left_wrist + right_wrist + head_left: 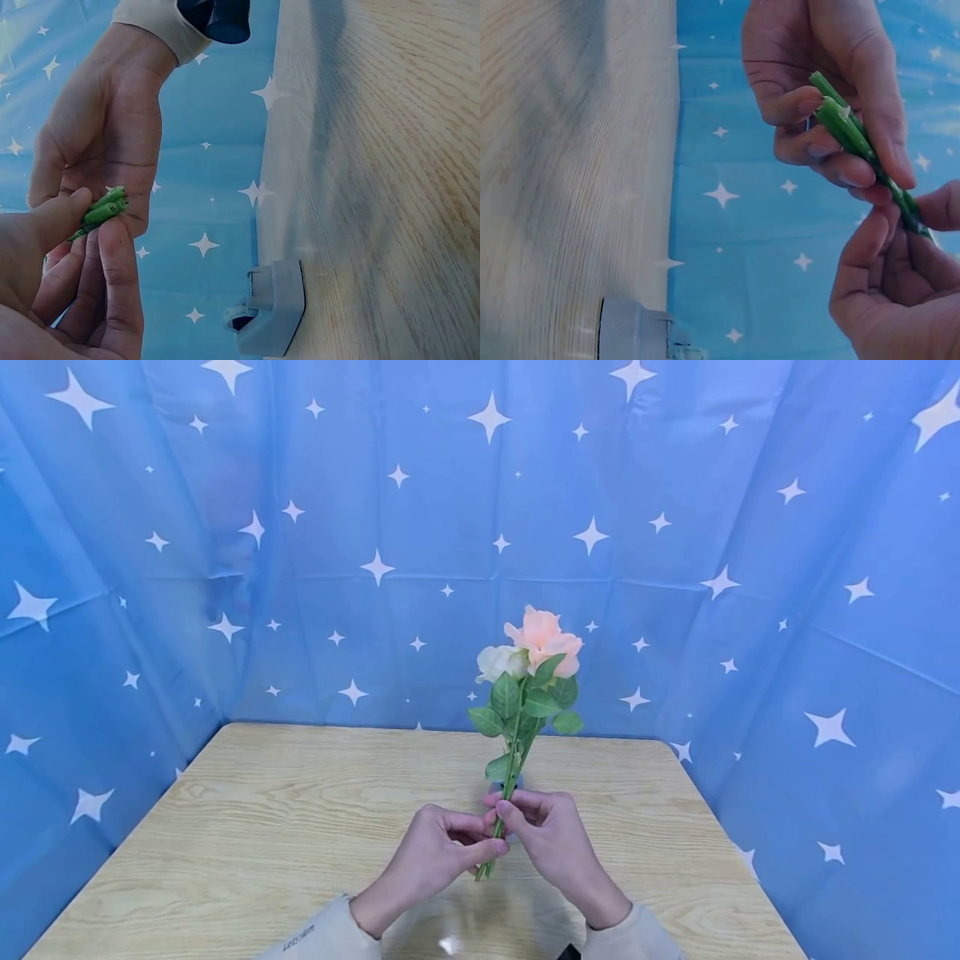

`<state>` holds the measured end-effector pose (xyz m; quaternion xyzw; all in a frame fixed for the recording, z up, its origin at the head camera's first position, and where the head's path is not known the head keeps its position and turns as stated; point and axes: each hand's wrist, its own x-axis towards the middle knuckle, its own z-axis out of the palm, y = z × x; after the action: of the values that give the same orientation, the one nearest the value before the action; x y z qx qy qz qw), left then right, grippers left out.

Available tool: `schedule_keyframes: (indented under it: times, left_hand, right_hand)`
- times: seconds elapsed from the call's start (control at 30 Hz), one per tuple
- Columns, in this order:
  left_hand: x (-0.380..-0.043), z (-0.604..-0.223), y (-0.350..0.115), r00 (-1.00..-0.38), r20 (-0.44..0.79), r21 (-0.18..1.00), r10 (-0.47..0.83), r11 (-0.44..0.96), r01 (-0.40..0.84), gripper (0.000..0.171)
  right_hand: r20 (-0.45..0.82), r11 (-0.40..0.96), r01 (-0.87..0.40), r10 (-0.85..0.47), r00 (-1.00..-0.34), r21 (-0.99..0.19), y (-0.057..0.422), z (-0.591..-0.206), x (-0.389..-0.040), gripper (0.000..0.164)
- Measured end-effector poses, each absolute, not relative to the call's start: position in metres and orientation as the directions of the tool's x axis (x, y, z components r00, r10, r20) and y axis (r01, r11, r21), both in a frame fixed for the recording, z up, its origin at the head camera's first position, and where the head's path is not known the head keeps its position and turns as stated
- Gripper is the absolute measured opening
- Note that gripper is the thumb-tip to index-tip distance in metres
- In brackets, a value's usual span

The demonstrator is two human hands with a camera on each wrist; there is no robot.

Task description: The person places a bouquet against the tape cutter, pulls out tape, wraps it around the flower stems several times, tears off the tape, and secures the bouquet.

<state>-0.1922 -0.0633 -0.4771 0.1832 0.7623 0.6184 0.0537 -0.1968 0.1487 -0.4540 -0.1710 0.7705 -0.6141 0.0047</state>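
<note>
A small bunch of roses, a pale pink rose (545,642) and a white rose (501,662), stands tilted slightly right above the table. Green leaves (542,702) grow below the blooms. My left hand (435,853) pinches the green stems (106,210) near their lower ends between thumb and fingers. Just above it, my right hand (557,839) grips the same stems with thumb and fingertips. In the right wrist view the cut stem ends (832,112) stick out past the left hand's fingers.
Behind the hands, a grey plastic object (279,311) with a dark opening stands on the wooden table (300,827); its kind is unclear. Blue curtains (442,510) with white stars enclose the table's back and sides. A dark device (225,21) is at the right cuff.
</note>
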Motion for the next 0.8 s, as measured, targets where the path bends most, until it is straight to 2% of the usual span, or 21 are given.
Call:
schedule_keyframes:
  times: [0.8]
  left_hand:
    - [-0.1907,-0.4844,-0.0653,-0.920,0.150,0.956,0.363,0.183,0.229,0.014]
  right_hand:
    - [0.173,0.250,-0.240,-0.261,-0.950,-0.938,0.1504,-0.4594,-0.1968,0.023]
